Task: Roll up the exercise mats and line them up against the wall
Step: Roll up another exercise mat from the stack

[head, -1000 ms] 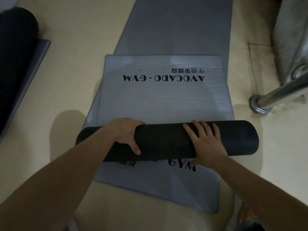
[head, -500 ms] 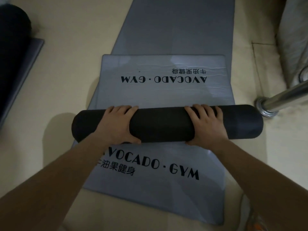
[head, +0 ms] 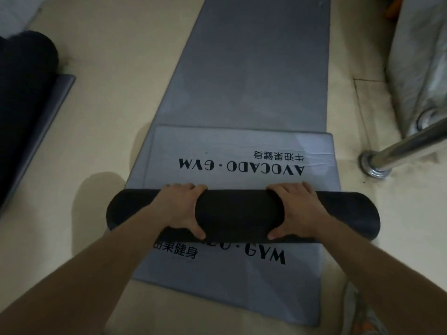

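Head view: the black roll (head: 238, 215) lies in the lower middle of the frame, its long axis running left to right, one end pointing at the left edge and the other at the right; it rests across a pale grey mat (head: 229, 281) printed with "GYM" and Chinese characters, partly hidden under the roll; the left hand (head: 180, 209) grips the roll left of its middle and the right hand (head: 300, 211) right of its middle, both with fingers curled over the far side and thumbs pressed on the near side; beyond the roll a second printed sheet (head: 242, 146) shows "AVOCADO · GYM" upside down, lying on a long dark grey mat (head: 254, 68) that stretches to the top edge; another dark roll (head: 24, 97) sits at upper left; a chrome pole (head: 406, 146) slants in at the right above the beige floor (head: 108, 105).
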